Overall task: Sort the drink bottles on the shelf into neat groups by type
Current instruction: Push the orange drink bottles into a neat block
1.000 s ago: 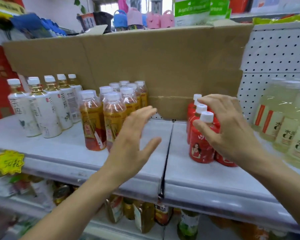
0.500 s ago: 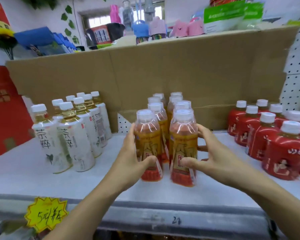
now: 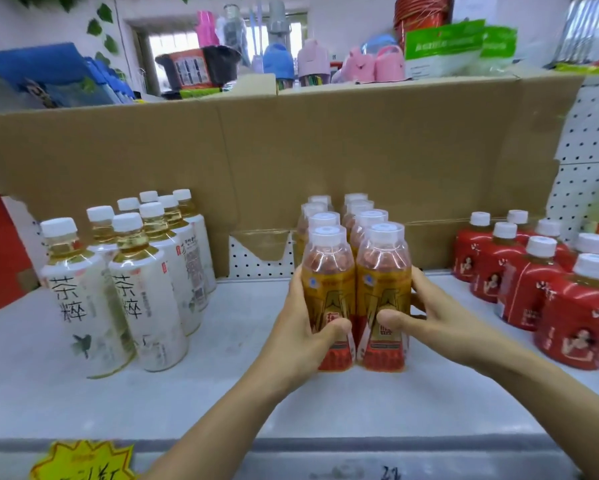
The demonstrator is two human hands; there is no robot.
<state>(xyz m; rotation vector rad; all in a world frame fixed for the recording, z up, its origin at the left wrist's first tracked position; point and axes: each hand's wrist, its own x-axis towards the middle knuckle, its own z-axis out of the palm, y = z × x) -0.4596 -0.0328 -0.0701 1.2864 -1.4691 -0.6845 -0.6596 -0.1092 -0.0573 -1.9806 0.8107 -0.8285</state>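
Orange-labelled tea bottles stand in two rows at the middle of the grey shelf [image 3: 325, 410]. My left hand [image 3: 301, 337] wraps the front left orange bottle [image 3: 329, 271] from its left side. My right hand [image 3: 440, 323] wraps the front right orange bottle [image 3: 382, 271] from its right side, thumb across the label. The two front bottles touch each other. A group of white-labelled tea bottles [image 3: 145, 299] stands at the left. Red-labelled bottles [image 3: 568, 313] stand in a group at the right.
A brown cardboard sheet [image 3: 325, 161] lines the back of the shelf, with white pegboard [image 3: 589, 150] at the right. A yellow price tag [image 3: 83, 462] hangs on the shelf's front edge. Household goods sit on top behind the cardboard.
My right hand left the red bottles and both hands closed on the two front orange bottles. The view shifted left, and the two bottles now stand pressed together, closer to the camera.
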